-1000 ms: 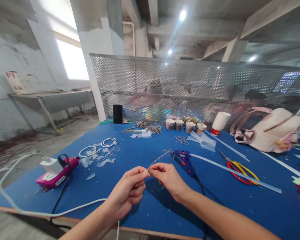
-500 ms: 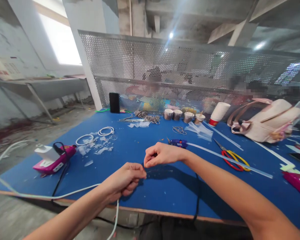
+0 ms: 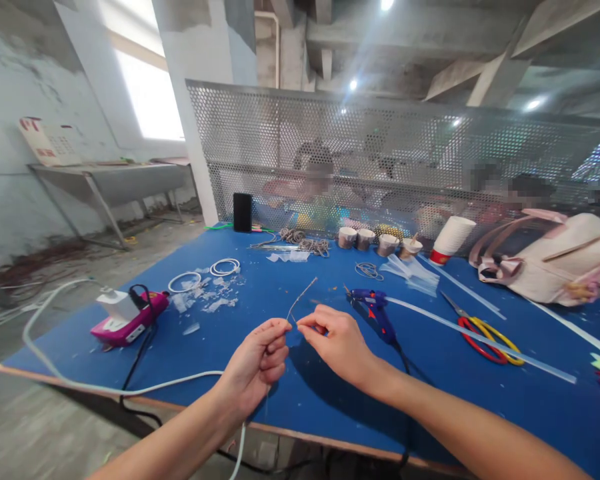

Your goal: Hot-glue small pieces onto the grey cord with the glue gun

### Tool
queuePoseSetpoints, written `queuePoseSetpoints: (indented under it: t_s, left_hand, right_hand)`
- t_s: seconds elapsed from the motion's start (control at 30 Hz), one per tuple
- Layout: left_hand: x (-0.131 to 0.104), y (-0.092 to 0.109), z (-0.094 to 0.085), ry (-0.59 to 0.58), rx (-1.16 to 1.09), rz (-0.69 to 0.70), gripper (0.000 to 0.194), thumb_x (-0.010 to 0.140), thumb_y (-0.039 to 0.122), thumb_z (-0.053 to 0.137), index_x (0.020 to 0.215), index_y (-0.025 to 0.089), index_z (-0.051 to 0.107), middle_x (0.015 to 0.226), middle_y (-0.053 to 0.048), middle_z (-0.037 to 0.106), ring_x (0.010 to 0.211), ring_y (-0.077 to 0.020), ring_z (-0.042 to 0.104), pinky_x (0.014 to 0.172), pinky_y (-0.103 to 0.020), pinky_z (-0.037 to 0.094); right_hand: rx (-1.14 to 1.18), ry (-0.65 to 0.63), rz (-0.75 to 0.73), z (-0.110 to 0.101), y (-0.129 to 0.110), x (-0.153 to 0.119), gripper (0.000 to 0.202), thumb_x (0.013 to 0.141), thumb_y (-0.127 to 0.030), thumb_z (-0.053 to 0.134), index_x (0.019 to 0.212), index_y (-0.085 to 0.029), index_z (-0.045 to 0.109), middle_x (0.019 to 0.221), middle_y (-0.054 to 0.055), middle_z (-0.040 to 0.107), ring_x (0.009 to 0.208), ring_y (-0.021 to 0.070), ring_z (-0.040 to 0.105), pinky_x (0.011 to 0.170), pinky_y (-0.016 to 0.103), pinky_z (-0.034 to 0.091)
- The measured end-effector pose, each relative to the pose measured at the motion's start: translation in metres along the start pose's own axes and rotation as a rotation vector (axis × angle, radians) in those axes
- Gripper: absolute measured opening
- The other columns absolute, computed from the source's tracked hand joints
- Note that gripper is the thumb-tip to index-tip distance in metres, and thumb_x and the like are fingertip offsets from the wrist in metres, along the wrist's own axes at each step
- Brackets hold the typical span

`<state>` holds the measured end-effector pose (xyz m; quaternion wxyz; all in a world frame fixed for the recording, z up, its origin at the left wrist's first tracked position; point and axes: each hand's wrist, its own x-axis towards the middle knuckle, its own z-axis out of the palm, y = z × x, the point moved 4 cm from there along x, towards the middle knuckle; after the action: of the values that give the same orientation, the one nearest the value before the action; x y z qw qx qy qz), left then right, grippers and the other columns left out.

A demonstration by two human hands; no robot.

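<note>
Evidently both hands work close together above the blue flat-topped surface (image 3: 265, 293), the fingertips nearly meeting. The left hand (image 3: 260, 360) has thumb and forefinger clamped on the lower end of a thin, brownish-grey twisted strand (image 3: 303, 295), which slants up and to the right, its tip free in the air. The right hand (image 3: 336, 340) is pinched just beside it, its thumb and forefinger closed on a short, fine end that branches from the strand. Near the right hand, a dark-blue plastic glue gun (image 3: 371, 299) lies on the surface, with a long translucent stick (image 3: 550, 369) running from its back. The stick crosses a pair of metal scissors with red and yellow handles (image 3: 467, 321). Four brown-and-white paper cups (image 3: 347, 237) stand farther back.
</note>
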<state>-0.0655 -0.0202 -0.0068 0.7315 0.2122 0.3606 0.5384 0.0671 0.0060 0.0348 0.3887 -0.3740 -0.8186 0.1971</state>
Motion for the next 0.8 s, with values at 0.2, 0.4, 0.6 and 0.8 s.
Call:
queuePoseSetpoints:
  t_s: [0.2,0.4,0.6,0.8]
  left_hand:
    - [-0.005,-0.004,0.005,-0.092,-0.021,-0.028,0.025,0.062,0.024,0.076,0.067,0.016,0.053,0.043,0.012,0.031,0.033,0.0009,0.012,0.029,-0.011,0.009]
    - [-0.009,-0.008,0.004,-0.173,0.135,-0.143,0.021,0.064,0.024,0.072,0.066,0.017,0.053,0.043,0.012,0.030,0.033,0.0005,0.010,0.029,-0.011,0.008]
    - [-0.016,-0.007,0.003,-0.192,0.457,-0.330,0.016,0.062,0.022,0.070,0.061,0.016,0.054,0.039,0.013,0.027,0.031,-0.0004,0.013,0.029,-0.013,0.006]
    - [-0.014,-0.001,-0.002,0.015,0.573,-0.222,0.022,0.062,0.024,0.068,0.056,0.019,0.047,0.039,0.012,0.030,0.030,-0.0012,0.016,0.029,-0.014,0.006]
  right_hand:
    - [0.445,-0.086,0.416,0.018,0.018,0.000,0.019,0.072,-0.031,0.061,0.073,-0.015,0.072,0.057,-0.001,0.056,0.051,0.0103,0.042,0.049,0.023,0.032]
    - [0.651,-0.200,0.422,0.019,0.025,0.009,0.019,0.066,-0.033,0.066,0.069,-0.015,0.071,0.064,0.001,0.063,0.061,0.0123,0.050,0.060,0.025,0.039]
    - [0.488,-0.635,0.228,0.005,0.019,0.026,0.015,0.066,-0.027,0.068,0.071,-0.013,0.071,0.060,-0.003,0.057,0.057,0.0089,0.044,0.054,0.021,0.035]
    - [0.167,-0.751,0.063,-0.003,-0.002,0.038,0.009,0.073,-0.019,0.063,0.073,-0.014,0.071,0.065,-0.002,0.060,0.059,0.0091,0.048,0.054,0.020,0.036]
